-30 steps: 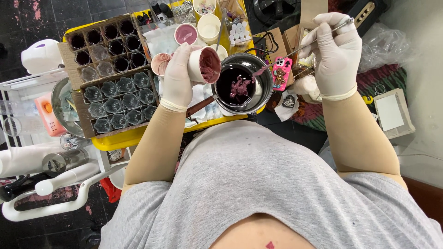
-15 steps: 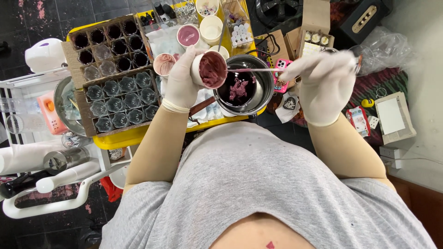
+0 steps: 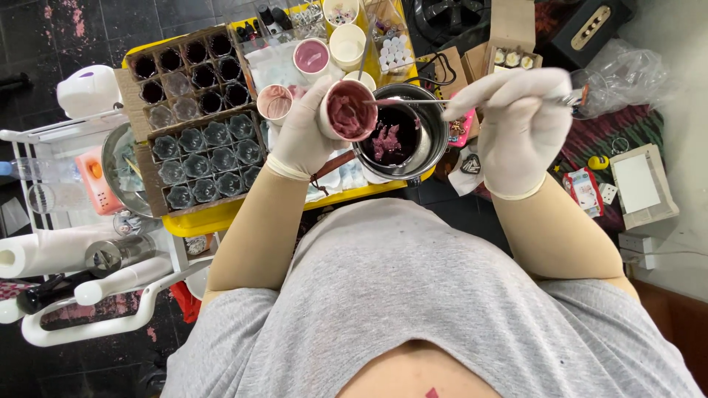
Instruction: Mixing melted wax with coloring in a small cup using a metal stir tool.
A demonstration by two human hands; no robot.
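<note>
Your left hand (image 3: 308,136), in a thin pale rubber glove, wraps its fingers (image 3: 324,92) around a small round paper cup (image 3: 346,110), tipped so its mouth faces you; the inside is coated with a thick, lumpy mauve paste. The cup hangs just over the left rim of a round metal pot (image 3: 402,133), dark inside, with a clump of the same purple stuff on its bottom. Your right hand (image 3: 520,129), gloved too, closes its fingers (image 3: 479,92) around the handle of a slim metal spoon (image 3: 413,101) (the handle end pokes out past your knuckles). The spoon lies level across the pot's top, its tip reaching the cup's rim; whether it touches the paste you cannot tell. The pot sits on a yellow tray (image 3: 221,217), beside cardboard grids (image 3: 203,155) of clear faceted glass jars and two more paste-smeared cups (image 3: 311,57).

Against half a second ago, the cup has tilted a little further toward the pot, and your right hand has drawn closer in, bringing the spoon tip up to the cup's mouth.
</note>
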